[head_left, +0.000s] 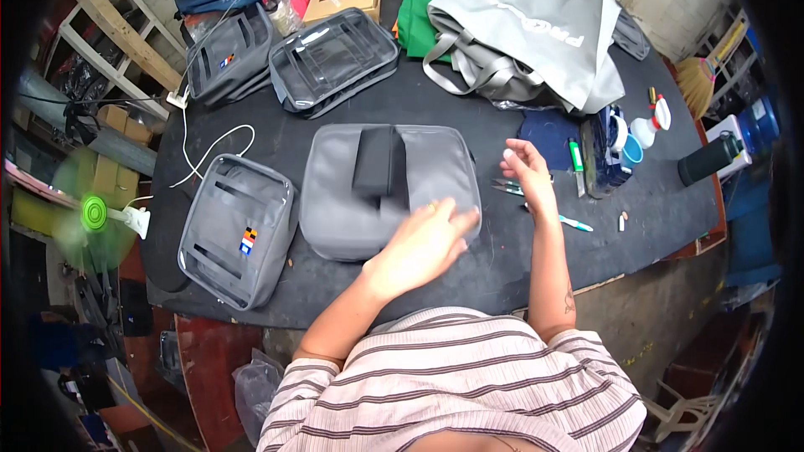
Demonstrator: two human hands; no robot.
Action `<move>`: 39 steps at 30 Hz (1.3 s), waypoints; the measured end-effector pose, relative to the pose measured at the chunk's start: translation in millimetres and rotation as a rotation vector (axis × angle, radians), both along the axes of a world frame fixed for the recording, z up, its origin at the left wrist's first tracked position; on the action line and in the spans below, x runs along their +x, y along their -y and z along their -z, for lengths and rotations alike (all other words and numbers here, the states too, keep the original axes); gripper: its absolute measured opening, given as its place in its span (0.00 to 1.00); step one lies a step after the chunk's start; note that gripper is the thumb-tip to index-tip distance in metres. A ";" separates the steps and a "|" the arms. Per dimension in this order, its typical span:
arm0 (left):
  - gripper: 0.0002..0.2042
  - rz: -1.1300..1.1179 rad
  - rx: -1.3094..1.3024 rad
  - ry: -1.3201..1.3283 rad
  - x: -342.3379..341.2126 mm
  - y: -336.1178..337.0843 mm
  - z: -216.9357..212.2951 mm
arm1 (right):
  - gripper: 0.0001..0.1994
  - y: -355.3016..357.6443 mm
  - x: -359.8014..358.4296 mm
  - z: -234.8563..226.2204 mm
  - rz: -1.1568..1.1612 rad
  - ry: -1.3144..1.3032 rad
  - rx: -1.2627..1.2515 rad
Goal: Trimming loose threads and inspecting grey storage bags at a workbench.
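Observation:
A grey boxy soft case lies flat on the black-topped table in front of me, a wide black padded strap standing up from its top. Over the case's near right part, my left hand is slightly blurred, its fingers stretched and apart with nothing seen in them. Whether it touches the fabric I cannot tell. Just right of the case, my right hand is raised with loosely bent fingers and holds nothing visible. Beside and partly behind it lie small metal snips and a teal pen-like tool.
Similar grey cases with clear windows stand at left and at the back. A silver tote bag fills the back right. A green cutter, spray bottle and dark flask stand rightward. A fan spins at left.

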State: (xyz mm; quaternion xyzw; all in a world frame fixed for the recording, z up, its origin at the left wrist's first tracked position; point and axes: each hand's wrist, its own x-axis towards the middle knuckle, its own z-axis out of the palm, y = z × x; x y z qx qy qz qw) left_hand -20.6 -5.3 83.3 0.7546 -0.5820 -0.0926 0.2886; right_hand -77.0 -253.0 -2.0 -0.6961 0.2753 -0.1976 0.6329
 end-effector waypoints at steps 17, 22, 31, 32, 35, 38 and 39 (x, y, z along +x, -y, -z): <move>0.34 -0.899 -0.103 -0.055 85.9 -120.9 49.4 | 0.25 -57.9 -4.1 -3.6 -0.282 -0.217 0.091; 0.22 -0.531 -0.056 -0.189 47.2 -72.5 47.5 | 0.24 -64.6 0.6 -13.5 -0.303 -0.259 -0.060; 0.25 -0.389 -0.338 -0.773 71.2 -61.9 26.6 | 0.15 -55.1 17.3 -22.6 -0.215 -0.092 -0.199; 0.25 -0.392 -0.338 -0.773 71.2 -60.1 28.6 | 0.15 -52.6 20.5 -19.9 -0.218 -0.093 -0.198; 0.29 -0.410 -0.414 -0.876 69.5 -50.4 30.3 | 0.15 -44.3 26.9 -13.2 -0.181 -0.125 -0.366; 0.34 -0.470 -0.474 -0.999 64.8 -47.6 29.6 | 0.16 -46.8 26.7 -14.1 -0.168 -0.145 -0.422; 0.34 -0.470 -0.477 -0.997 66.5 -49.9 30.5 | 0.16 -47.9 26.7 -16.5 -0.168 -0.143 -0.424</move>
